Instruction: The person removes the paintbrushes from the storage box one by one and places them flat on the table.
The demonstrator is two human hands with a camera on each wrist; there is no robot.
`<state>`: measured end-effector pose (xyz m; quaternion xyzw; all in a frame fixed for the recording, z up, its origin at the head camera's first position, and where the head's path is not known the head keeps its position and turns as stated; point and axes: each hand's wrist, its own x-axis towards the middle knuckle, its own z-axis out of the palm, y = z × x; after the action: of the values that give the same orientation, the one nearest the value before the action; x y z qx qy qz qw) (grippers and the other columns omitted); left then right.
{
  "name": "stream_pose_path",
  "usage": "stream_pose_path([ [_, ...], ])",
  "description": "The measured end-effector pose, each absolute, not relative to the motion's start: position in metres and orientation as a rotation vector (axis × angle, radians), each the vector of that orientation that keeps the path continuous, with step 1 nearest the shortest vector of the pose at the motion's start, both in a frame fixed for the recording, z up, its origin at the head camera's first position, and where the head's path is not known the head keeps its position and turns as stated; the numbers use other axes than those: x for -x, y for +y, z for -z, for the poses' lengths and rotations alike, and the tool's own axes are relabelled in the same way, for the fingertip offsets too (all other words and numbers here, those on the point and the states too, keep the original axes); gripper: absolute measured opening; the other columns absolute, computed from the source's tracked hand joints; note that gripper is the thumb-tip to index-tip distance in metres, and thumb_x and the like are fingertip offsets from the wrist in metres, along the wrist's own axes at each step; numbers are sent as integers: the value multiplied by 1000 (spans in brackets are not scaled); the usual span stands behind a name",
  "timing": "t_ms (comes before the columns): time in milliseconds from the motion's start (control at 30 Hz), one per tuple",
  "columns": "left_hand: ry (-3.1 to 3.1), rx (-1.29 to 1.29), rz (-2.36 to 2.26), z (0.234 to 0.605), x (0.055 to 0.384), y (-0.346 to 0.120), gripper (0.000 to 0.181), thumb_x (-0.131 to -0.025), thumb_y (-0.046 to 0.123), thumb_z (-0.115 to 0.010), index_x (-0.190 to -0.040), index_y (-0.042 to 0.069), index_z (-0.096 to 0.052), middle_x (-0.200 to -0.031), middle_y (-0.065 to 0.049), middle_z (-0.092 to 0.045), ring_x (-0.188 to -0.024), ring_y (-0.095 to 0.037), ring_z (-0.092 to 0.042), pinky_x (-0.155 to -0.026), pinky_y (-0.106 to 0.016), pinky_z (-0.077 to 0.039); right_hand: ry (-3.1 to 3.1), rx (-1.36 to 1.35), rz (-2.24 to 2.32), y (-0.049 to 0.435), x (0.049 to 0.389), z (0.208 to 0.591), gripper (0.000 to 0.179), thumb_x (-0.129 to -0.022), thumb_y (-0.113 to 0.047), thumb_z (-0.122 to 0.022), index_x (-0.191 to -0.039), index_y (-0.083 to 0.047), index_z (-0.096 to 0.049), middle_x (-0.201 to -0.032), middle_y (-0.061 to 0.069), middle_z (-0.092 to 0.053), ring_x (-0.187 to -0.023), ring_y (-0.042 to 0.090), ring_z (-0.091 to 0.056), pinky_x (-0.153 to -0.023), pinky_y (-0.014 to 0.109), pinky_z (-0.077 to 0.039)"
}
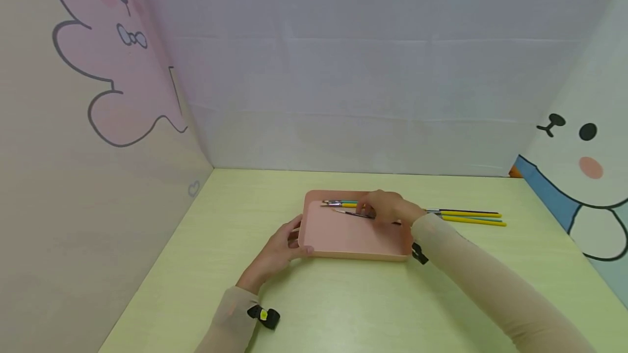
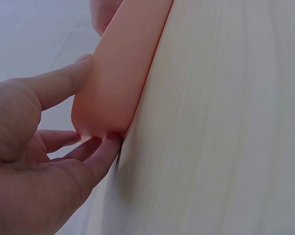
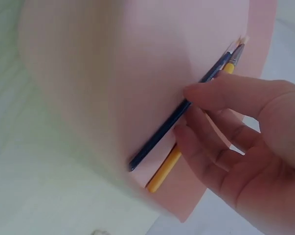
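A shallow pink tray (image 1: 350, 238) lies on the table. My left hand (image 1: 277, 249) holds its near left corner; in the left wrist view, the thumb rests against one wall and the fingers (image 2: 105, 152) touch the other side. Over the tray, my right hand (image 1: 387, 207) pinches a dark paintbrush (image 3: 162, 129) between thumb and fingers. That brush lies low along the tray floor, bristles toward the left. Behind it in the tray are a yellow paintbrush (image 3: 164, 171) and a teal-handled paintbrush (image 1: 350, 201), both partly covered by the hand.
Right of the tray, several paintbrushes (image 1: 473, 221) with yellow, dark and green handles lie side by side on the pale table (image 1: 343, 309). A back wall (image 1: 343, 102) and side panels with cartoon animals enclose the table.
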<state>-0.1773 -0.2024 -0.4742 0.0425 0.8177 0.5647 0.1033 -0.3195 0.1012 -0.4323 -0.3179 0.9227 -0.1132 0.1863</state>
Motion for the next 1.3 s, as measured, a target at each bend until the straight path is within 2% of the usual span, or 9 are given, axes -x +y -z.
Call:
stream_pose_path([
  [200,2409,-117,-1659,474,177,-202,92,-95,22,-83,-169,19,-30,-163,-12,-44,-143,-34,-51,-117,-50,-46,2637,905,297,101,318,437,42,-89,9,-77,-111,-26,-73,-107,-3,-71,-100,16,-65,-85,39,-57],
  [667,2411,-120,-1644,479,177,-204,93,-94,25,-84,-170,20,-29,-163,-11,-44,-142,-34,-52,-116,-46,-48,2605,901,364,102,317,437,40,-86,11,-77,-101,-26,-72,-99,-7,-67,-95,15,-60,-86,37,-55],
  [900,2408,-154,-1652,477,177,-203,92,-95,26,-83,-170,20,-29,-162,-12,-45,-142,-34,-52,-116,-49,-48,2549,1096,578,117,314,412,45,-81,24,-65,-105,-13,-75,-100,0,-70,-91,19,-66,-82,34,-58],
  [1033,2397,-151,-1670,474,177,-204,93,-95,24,-83,-170,19,-29,-163,-13,-45,-142,-34,-53,-116,-49,-48,2566,1219,611,126,314,397,44,-77,24,-64,-103,-10,-74,-95,1,-70,-85,19,-66,-76,32,-58],
  [1200,2406,-124,-1670,473,177,-205,92,-95,22,-84,-169,19,-30,-163,-12,-45,-141,-33,-53,-116,-48,-48,2594,1149,652,142,309,384,47,-78,23,-58,-104,-12,-74,-98,-2,-71,-89,18,-66,-76,34,-58],
  [1300,2411,-112,-1668,473,176,-206,92,-95,22,-83,-169,20,-30,-162,-12,-45,-142,-33,-53,-117,-48,-47,2594,1105,689,155,304,377,44,-82,22,-60,-106,-12,-74,-104,0,-72,-93,21,-68,-78,36,-60],
])
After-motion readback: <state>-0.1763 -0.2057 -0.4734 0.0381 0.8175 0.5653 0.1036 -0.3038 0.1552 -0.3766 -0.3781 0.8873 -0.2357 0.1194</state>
